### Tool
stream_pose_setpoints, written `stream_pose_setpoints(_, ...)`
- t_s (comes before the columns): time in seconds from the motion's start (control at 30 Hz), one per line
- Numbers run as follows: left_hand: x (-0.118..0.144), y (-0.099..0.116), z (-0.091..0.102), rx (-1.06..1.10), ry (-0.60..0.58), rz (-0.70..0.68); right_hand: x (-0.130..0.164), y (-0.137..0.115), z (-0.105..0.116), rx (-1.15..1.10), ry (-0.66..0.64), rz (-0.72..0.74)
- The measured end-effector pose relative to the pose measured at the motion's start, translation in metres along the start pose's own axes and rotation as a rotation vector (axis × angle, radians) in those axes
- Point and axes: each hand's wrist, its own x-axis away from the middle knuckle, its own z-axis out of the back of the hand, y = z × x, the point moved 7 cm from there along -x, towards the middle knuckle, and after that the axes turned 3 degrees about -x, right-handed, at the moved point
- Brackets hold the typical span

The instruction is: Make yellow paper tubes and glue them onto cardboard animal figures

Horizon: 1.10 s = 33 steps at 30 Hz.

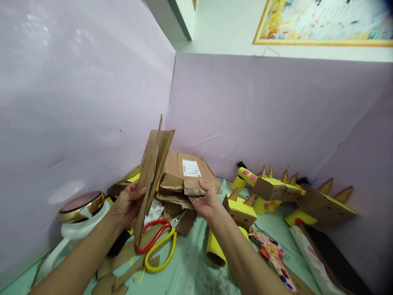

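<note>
My left hand point(129, 201) is closed on the lower part of a folded cardboard piece point(150, 172), which stands upright and leans slightly. My right hand point(207, 200) grips the front edge of a flattened cardboard box point(190, 180) that carries a white printed label point(191, 168); its thumb lies on top and the fingers are partly hidden underneath. Below and between the hands lie scissors point(172, 231) with one red and one yellow handle, their blades parted. Torn cardboard scraps point(186, 223) and crumpled white paper point(154, 211) lie under the box.
Yellow cardboard animal figures point(241, 211) with pointed ears stand at the right. A yellow tube point(215, 250) lies near my right forearm. At the left is a white and gold round-topped object point(82, 209). Pale purple panels point(276, 110) enclose the green-covered table point(190, 274).
</note>
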Motion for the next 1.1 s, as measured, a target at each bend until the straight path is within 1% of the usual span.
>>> stream_pose_setpoints(0.07,-0.001,-0.001,0.001,0.017,0.008,0.007,-0.023,0.007,-0.002,-0.012,0.084,0.035)
stream_pose_setpoints(0.1,-0.002,0.000,0.001,0.020,0.010,0.005,-0.030,0.009,-0.002,-0.012,0.129,0.057)
stream_pose_setpoints(0.17,-0.003,0.002,0.004,0.025,0.018,-0.005,-0.041,0.007,-0.002,-0.006,0.176,0.133)
stream_pose_setpoints(0.23,-0.005,0.002,0.009,0.035,0.033,-0.017,-0.047,0.001,-0.004,0.016,0.179,0.208)
stream_pose_setpoints(0.3,-0.008,0.001,0.014,0.040,0.045,-0.016,-0.051,-0.009,-0.008,0.050,0.149,0.285)
stream_pose_setpoints(0.37,-0.010,-0.002,0.018,0.035,0.051,-0.003,-0.055,-0.025,-0.016,0.091,0.108,0.373)
stream_pose_setpoints(0.47,-0.011,-0.005,0.022,0.032,0.076,0.012,-0.065,-0.058,-0.032,0.157,0.036,0.505)
stream_pose_setpoints(0.53,-0.011,-0.007,0.022,0.034,0.089,0.018,-0.077,-0.082,-0.042,0.209,-0.005,0.563)
stream_pose_setpoints(0.6,-0.010,-0.011,0.020,0.024,0.080,0.043,-0.092,-0.103,-0.047,0.273,-0.012,0.595)
stream_pose_setpoints(0.7,-0.010,-0.015,0.020,-0.006,0.062,0.072,-0.116,-0.122,-0.041,0.402,0.010,0.611)
stream_pose_setpoints(0.83,-0.009,-0.021,0.020,-0.049,0.058,0.082,-0.138,-0.126,-0.019,0.612,0.090,0.573)
stream_pose_setpoints(0.9,-0.008,-0.026,0.017,-0.076,0.034,0.105,-0.143,-0.127,-0.010,0.705,0.154,0.551)
stream_pose_setpoints(0.97,-0.006,-0.032,0.013,-0.114,0.016,0.126,-0.141,-0.133,-0.006,0.774,0.237,0.544)
stream_pose_setpoints(1.03,-0.003,-0.039,0.010,-0.165,0.005,0.154,-0.130,-0.146,-0.008,0.819,0.315,0.557)
stream_pose_setpoints(1.1,0.001,-0.046,0.004,-0.216,-0.014,0.191,-0.107,-0.164,-0.014,0.846,0.350,0.595)
